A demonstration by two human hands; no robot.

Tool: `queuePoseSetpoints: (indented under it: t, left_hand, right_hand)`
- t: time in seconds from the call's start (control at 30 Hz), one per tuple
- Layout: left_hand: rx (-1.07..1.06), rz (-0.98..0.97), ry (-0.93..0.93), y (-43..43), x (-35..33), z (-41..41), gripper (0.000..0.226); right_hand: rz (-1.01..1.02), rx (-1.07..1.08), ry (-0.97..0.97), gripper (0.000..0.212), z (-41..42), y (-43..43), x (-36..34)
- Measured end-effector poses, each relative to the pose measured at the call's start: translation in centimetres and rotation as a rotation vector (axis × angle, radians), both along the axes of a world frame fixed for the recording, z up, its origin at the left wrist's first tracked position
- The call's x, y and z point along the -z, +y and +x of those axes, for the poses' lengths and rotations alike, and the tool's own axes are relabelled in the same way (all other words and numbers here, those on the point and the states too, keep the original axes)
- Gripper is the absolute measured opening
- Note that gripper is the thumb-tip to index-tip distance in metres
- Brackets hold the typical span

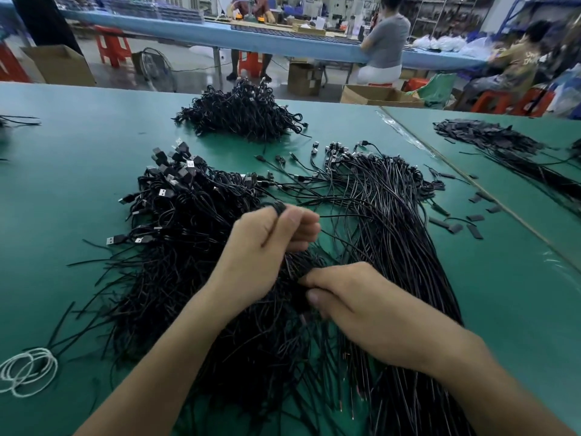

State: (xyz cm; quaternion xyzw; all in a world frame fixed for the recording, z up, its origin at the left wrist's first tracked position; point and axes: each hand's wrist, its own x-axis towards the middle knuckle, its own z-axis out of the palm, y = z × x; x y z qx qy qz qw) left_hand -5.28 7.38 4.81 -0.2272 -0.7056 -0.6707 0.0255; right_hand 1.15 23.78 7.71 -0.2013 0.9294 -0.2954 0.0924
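right hand [361, 309] pinches a cable [290, 264] in the near-edge pile [251, 341], left hand [267, 243] grips a loop [278, 207]; tugging could snag neighbours.

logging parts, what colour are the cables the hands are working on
Black cables, clearest in the head view.

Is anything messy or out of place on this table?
Yes. Small black strips lie scattered on the green table right of the cables, and a white cord coil lies alone at the near left, odd among all the black.
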Motion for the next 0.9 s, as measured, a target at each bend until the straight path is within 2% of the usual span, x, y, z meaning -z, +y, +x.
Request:
queuePoseSetpoints:
  t: [0.07, 0.13, 0.2, 0.3, 0.4, 0.47, 0.6, 0.73, 0.8, 0.83, 0.9]
  left_hand:
    - [0.074, -0.201, 0.008, 0.2, 0.1, 0.3, 0.031]
    - [0.198, -0.297, -0.047, 0.7, 0.1, 1.0, 0.040]
    - [0.291, -0.265, -0.176, 1.2, -0.2, 1.7, 0.050]
    - [0.417, -0.159, -0.315, 1.1, -0.8, 2.1, 0.060]
    - [0.614, -0.039, -0.458, 0.2, -1.6, 2.0, 0.057]
    - [0.693, 0.025, -0.517, -0.2, -1.7, 1.9, 0.054]
    - [0.614, 0.010, -0.542, -0.1, -1.4, 1.8, 0.053]
    - [0.329, -0.099, -0.411, 0.7, -0.8, 1.4, 0.059]
    - [0.233, -0.087, -0.395, 0.9, -0.4, 1.1, 0.062]
    - [0.234, -0.049, -0.426, 0.9, -0.3, 1.0, 0.058]
    - [0.378, 0.078, -0.582, 0.8, -0.5, 1.0, 0.047]
  right_hand:
    - [0.007, 0.006, 0.049, 0.024, -0.1, 0.9, -1.0]
    - [-0.062, 0.061, 0.150, 0.014, -0.4, 2.0, -1.7]
    - [-0.177, 0.103, 0.230, 0.010, -0.6, 2.6, -2.1]
    - [-0.399, 0.148, 0.246, 0.015, -0.9, 2.9, -2.0]
    - [-0.592, 0.108, 0.139, 0.018, -1.1, 2.9, -1.7]
    - [-0.631, 0.036, 0.057, 0.014, -1.3, 2.8, -1.5]
    - [-0.564, 0.045, 0.082, 0.011, -1.7, 2.6, -1.2]
    - [-0.418, 0.103, 0.171, 0.013, -1.7, 2.2, -1.0]
    - [-0.370, 0.135, 0.263, 0.016, -1.6, 1.6, -0.9]
    - [-0.366, 0.151, 0.307, 0.016, -1.6, 1.3, -0.8]
    - [-0.357, 0.152, 0.377, 0.015, -1.8, 0.4, -0.7]
